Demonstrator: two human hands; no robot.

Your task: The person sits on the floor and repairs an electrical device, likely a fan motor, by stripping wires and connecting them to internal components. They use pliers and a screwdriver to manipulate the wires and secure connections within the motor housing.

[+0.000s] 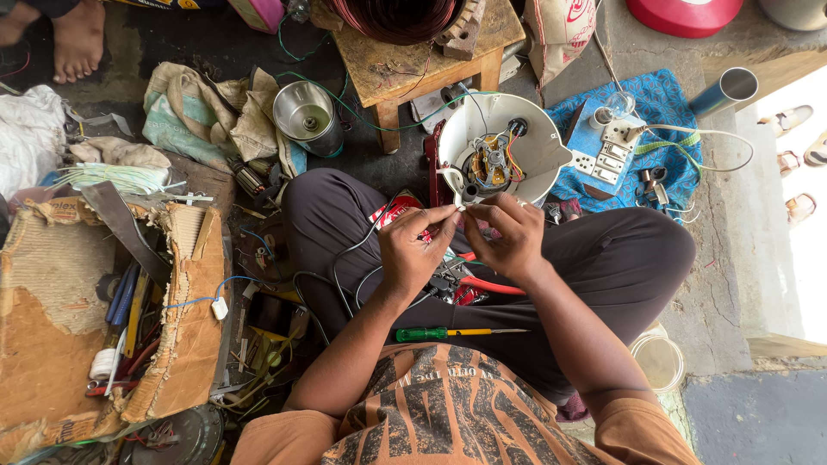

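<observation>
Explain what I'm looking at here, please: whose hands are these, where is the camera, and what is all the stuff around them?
There is one picture, from a camera on the person's head, looking down at their lap as they sit cross-legged on the floor. No machine is involved, just two bare hands. The left hand and right hand meet over the knees, and their fingers pinch a thin white wire between them. Just beyond stands a white round plastic appliance base, opened to show a small motor and coloured wires. On the lap lie a green-handled screwdriver and red-handled pliers. At the left sits a torn cardboard box of tools. At the right, a white switch board lies on a blue patterned cloth. Someone else's bare foot shows at the top left.
</observation>
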